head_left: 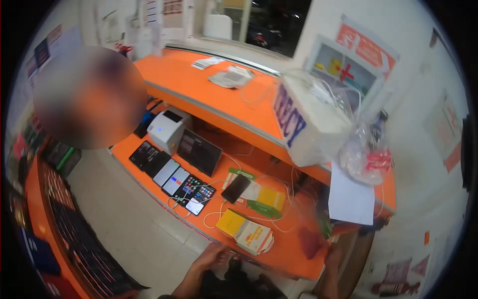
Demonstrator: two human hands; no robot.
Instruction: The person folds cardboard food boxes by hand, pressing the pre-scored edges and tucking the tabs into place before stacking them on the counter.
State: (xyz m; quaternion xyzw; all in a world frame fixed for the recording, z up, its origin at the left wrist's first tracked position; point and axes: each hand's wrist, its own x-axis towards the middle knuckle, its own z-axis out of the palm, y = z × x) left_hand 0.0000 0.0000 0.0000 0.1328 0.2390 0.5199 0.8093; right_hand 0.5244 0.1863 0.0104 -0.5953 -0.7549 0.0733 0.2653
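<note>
My left hand (213,255) is just off the front edge of the orange desk (294,266), fingers curled in with nothing showing in them. Close by on the desk lies a flattened yellow and white carton (245,231) with printed lettering. My right hand (333,256) is at the desk's right end, smeared by motion, so I cannot tell what its fingers hold. Beside it are a blurred dark red item (309,242) and a blurred green strip (324,225). A dark phone (236,188) with a cable rests on green and yellow packaging (271,199).
Several lit phones and tablets (175,180) line the desk's left part, before a tablet (199,152) and a white label printer (169,129). A white box (311,117) and a plastic bag (367,154) sit on the raised orange shelf (199,89). A person (92,97) is at left.
</note>
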